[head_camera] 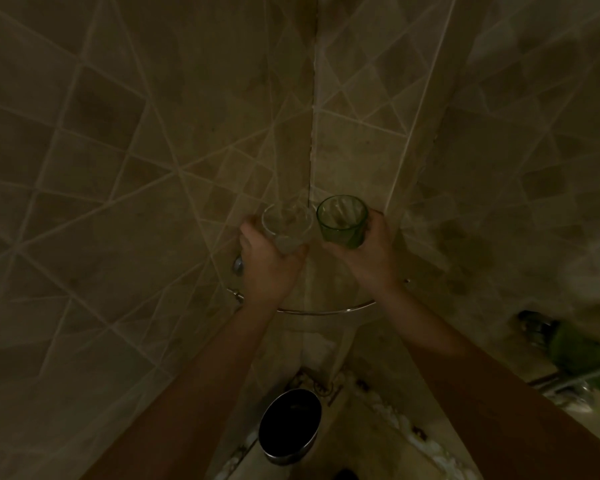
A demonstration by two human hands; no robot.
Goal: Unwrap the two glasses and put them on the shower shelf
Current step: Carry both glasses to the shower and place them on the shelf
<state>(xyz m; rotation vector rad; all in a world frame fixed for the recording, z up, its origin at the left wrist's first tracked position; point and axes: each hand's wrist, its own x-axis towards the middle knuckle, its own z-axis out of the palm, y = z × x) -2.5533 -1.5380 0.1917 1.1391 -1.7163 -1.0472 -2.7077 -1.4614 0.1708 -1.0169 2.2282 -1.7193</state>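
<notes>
Left hand (267, 261) clamped on clear glass (284, 226), right hand (368, 251) on green glass (342, 221) — both unwrapped, upright, held over corner shower shelf (326, 310) for setting down.

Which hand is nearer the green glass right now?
Right. The right hand is wrapped around the green glass; the left hand holds the clear glass just beside it.

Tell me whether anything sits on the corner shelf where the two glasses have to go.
Nothing visible does. The left hand holds the clear glass and the right hand the green glass, both unwrapped, above the glass corner shelf. Its surface looks bare, though the light is dim.
</notes>
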